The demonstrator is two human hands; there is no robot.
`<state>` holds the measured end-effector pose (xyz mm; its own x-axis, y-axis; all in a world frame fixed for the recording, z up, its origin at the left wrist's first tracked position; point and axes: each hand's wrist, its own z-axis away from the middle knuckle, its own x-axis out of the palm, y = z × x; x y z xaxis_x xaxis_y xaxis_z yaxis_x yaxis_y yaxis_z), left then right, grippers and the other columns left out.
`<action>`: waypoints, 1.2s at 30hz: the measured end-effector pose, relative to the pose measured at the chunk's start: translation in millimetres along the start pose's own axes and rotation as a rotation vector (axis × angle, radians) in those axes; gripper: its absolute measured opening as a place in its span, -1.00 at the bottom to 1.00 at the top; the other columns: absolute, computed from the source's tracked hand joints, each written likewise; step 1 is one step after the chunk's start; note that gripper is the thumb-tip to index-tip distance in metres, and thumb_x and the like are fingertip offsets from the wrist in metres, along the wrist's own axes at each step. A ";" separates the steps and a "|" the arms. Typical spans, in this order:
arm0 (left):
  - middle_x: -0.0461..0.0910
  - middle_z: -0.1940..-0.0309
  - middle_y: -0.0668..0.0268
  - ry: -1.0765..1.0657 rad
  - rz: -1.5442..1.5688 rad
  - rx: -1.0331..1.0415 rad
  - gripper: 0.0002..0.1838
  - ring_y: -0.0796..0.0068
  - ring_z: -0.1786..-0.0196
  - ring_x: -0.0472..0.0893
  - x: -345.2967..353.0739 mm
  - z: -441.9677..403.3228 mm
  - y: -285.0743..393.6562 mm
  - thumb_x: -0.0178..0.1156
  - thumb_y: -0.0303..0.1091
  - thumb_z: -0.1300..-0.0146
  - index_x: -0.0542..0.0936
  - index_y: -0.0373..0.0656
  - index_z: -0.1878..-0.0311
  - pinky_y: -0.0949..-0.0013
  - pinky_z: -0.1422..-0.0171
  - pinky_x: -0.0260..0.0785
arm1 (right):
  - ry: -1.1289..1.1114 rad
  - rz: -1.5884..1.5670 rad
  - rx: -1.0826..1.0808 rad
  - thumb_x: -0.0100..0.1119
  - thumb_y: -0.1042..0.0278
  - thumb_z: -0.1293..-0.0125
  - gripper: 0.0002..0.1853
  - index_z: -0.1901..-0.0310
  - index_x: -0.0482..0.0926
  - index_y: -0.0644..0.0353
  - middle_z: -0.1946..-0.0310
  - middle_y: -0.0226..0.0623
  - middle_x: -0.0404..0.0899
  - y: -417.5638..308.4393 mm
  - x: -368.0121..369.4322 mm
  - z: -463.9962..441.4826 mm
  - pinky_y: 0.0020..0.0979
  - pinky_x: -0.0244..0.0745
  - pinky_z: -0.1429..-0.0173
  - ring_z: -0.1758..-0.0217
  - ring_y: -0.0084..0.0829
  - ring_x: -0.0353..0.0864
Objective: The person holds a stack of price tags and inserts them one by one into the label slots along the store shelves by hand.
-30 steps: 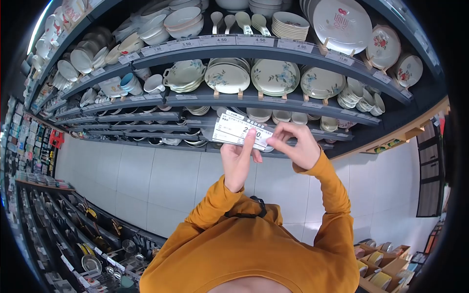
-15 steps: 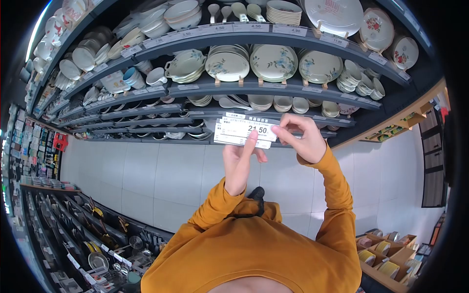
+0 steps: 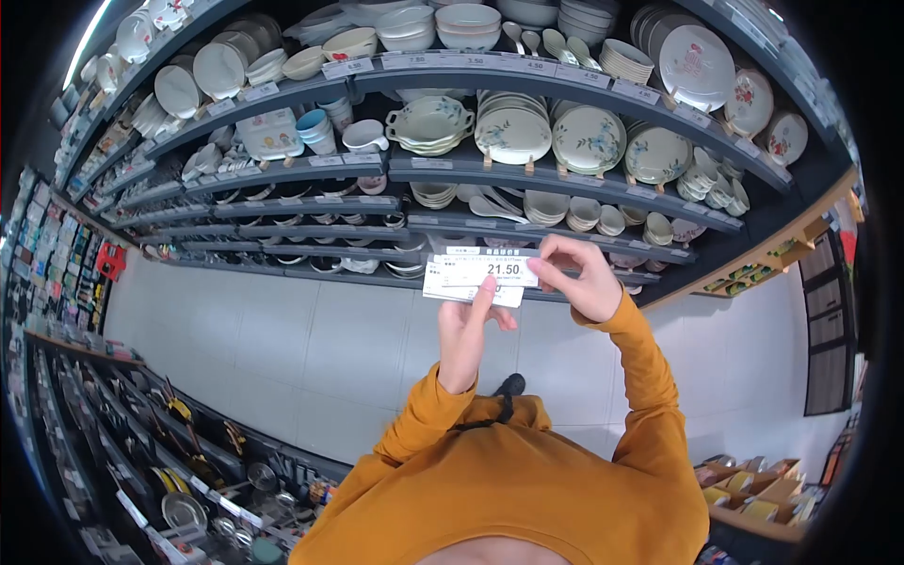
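Note:
A small stack of white price tags (image 3: 450, 291) is pinched between the thumb and fingers of my left hand (image 3: 463, 341). On top lies a price tag (image 3: 471, 271) printed "21.50", shifted up and right from those under it. My left thumb rests on its lower edge. Its right end is gripped by the thumb and forefinger of my right hand (image 3: 584, 278). Both hands are in front of the lower shelves, over the tiled floor. The tags underneath are partly covered, so most of their print is hidden.
Ahead, curved-looking shelves (image 3: 452, 71) carry flowered plates (image 3: 513, 134), bowls (image 3: 468, 26), spoons and cups (image 3: 315, 130). Behind me to the left are racks with pans and strainers (image 3: 184, 511). A divided wooden bin (image 3: 753, 513) stands at right. Pale floor tiles (image 3: 348, 348) lie between.
My view has turned left, so the shelves appear further right. The top tag has slid up and right over the stack, showing more of the tags beneath. Both hands keep their grip.

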<state>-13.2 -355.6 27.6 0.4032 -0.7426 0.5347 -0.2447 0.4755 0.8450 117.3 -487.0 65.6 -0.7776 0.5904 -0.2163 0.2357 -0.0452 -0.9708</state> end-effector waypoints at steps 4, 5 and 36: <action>0.58 0.38 0.21 -0.015 -0.044 -0.059 -0.71 0.51 0.51 0.54 -72.0 22.9 22.9 0.04 -0.29 -0.43 0.53 -0.40 0.12 0.46 0.40 0.36 | 0.040 -0.070 0.046 0.19 0.31 -0.33 -0.81 0.23 0.53 0.28 0.44 -0.45 0.53 5.2 76.8 -2.7 -0.60 0.39 0.26 0.41 -0.69 0.47; 0.58 0.38 0.21 -0.019 -0.047 -0.071 -0.71 0.50 0.51 0.54 -90.7 26.5 27.9 0.05 -0.29 -0.43 0.53 -0.40 0.12 0.46 0.40 0.36 | 0.077 -0.084 0.043 0.21 0.33 -0.32 -0.81 0.18 0.53 0.28 0.43 -0.46 0.52 2.8 97.8 -3.0 -0.60 0.39 0.26 0.40 -0.70 0.46; 0.46 -0.17 0.02 -0.108 -0.096 -0.336 -0.52 0.47 0.45 0.56 -90.4 -45.9 14.6 0.01 -0.35 -0.41 0.24 -0.35 -0.32 0.43 0.31 0.44 | 0.563 0.639 0.148 0.19 0.12 -0.28 -0.77 0.13 0.69 -0.03 0.57 -0.21 0.62 209.9 -119.1 -177.9 -0.35 0.47 0.32 0.48 -0.35 0.66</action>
<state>-12.8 -259.8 -8.9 0.3108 -0.8285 0.4659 0.1004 0.5160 0.8507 363.1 -423.4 -93.9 -0.1081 0.7253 -0.6799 0.4208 -0.5862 -0.6923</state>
